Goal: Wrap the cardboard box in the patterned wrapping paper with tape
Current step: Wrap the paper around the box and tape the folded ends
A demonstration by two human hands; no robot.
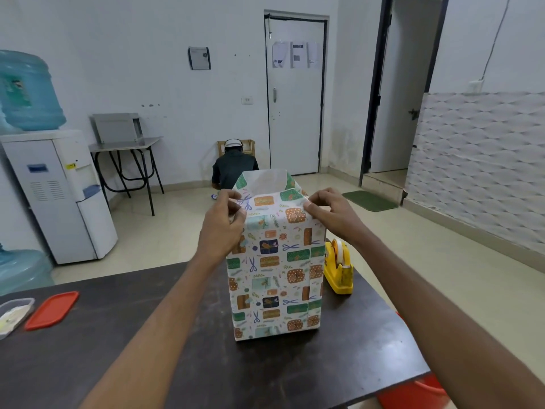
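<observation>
Head view: the box (275,278) stands tall on the table (118,335); left hand (224,222) and right hand (330,211) pinch the paper (265,180) at the box's top corners; a hard pull could rip it or tip the box; tape (339,267) sits beside it.

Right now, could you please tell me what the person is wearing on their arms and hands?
Nothing worn shows on them. The left hand and the right hand are ungloved, and both forearms are bare down to the picture's lower edge, with no sleeves in view. No watch, bracelet or ring is visible on the wrists or on the fingers that show.
</observation>
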